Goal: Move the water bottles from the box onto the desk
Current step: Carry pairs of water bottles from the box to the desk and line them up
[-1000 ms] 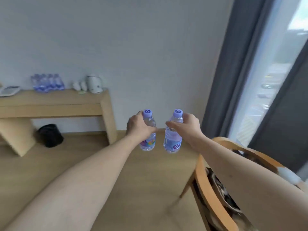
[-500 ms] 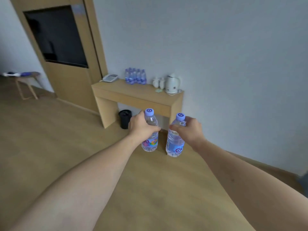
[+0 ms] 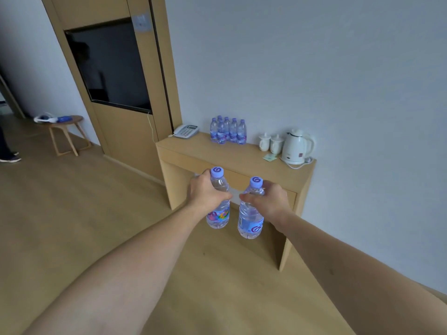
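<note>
My left hand (image 3: pixel 205 193) grips a clear water bottle with a purple cap and colourful label (image 3: pixel 219 215), upright, in front of me. My right hand (image 3: pixel 271 201) grips a second bottle of the same kind (image 3: pixel 250 222) beside it. Both bottles hang in the air just short of the wooden desk (image 3: pixel 232 158). Several more water bottles (image 3: pixel 228 131) stand in a cluster at the desk's back, near the wall. The box is out of view.
On the desk sit a white telephone (image 3: pixel 185 131) at the left, two white cups (image 3: pixel 270 142) and a white kettle (image 3: pixel 297 147) at the right. A wooden panel with a dark screen (image 3: pixel 111 66) stands left of the desk. A small round stool (image 3: pixel 66 131) and a person's feet (image 3: pixel 8 157) are far left.
The view has swung left from the window and chair and come closer to the desk. Both hands keep holding their bottles in front of me.
</note>
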`<state>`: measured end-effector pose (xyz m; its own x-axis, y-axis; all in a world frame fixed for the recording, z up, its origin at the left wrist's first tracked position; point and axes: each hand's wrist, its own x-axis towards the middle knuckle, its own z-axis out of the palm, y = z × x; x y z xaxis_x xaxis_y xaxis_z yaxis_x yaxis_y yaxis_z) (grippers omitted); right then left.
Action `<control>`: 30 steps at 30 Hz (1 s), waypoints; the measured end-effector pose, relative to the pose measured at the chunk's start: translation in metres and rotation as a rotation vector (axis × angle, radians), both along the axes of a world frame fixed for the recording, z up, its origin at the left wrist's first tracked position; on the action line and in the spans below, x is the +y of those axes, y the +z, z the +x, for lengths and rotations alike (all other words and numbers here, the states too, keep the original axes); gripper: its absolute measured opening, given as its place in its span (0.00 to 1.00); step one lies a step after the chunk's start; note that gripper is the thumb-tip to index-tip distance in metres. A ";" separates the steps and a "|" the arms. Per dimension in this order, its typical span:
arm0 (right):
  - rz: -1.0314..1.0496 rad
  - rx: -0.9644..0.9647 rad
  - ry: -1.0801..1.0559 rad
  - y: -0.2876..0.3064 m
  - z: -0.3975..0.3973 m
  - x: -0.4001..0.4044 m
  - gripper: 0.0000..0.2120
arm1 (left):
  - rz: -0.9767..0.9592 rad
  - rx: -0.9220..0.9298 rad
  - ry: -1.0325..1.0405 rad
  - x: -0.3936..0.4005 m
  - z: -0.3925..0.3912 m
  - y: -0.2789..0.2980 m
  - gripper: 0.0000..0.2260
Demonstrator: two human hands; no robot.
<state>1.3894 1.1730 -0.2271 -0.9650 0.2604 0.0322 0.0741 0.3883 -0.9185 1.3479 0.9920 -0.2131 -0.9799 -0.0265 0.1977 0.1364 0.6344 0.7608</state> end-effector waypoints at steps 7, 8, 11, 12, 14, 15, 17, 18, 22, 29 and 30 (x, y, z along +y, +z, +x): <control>-0.005 -0.002 0.022 0.003 -0.147 -0.025 0.09 | 0.049 -0.018 0.022 -0.026 -0.136 -0.005 0.22; -0.011 -0.003 0.025 0.001 -0.169 -0.027 0.08 | 0.050 -0.020 0.026 -0.027 -0.157 -0.008 0.22; -0.029 -0.002 0.032 -0.010 -0.239 -0.029 0.10 | 0.039 -0.028 0.030 -0.029 -0.223 -0.020 0.23; -0.027 -0.004 0.036 -0.015 -0.263 -0.028 0.10 | 0.039 -0.032 0.030 -0.029 -0.247 -0.024 0.23; -0.024 -0.005 0.039 -0.025 -0.316 -0.024 0.11 | 0.031 -0.035 0.029 -0.025 -0.299 -0.032 0.22; -0.029 -0.006 0.040 -0.029 -0.344 -0.021 0.11 | 0.025 -0.034 0.028 -0.023 -0.326 -0.035 0.22; -0.038 -0.021 0.052 -0.034 -0.400 -0.015 0.13 | 0.030 -0.046 0.030 -0.017 -0.380 -0.039 0.22; -0.038 -0.029 0.060 -0.034 -0.428 -0.011 0.14 | 0.040 -0.056 0.029 -0.014 -0.407 -0.039 0.21; -0.028 -0.068 0.064 -0.036 -0.524 0.006 0.16 | 0.055 -0.098 0.019 0.002 -0.501 -0.043 0.19; -0.037 -0.117 0.009 -0.054 -0.642 0.022 0.14 | 0.046 -0.145 -0.025 0.020 -0.637 -0.058 0.21; -0.036 -0.128 -0.003 -0.059 -0.657 0.024 0.14 | 0.043 -0.152 -0.041 0.024 -0.656 -0.063 0.22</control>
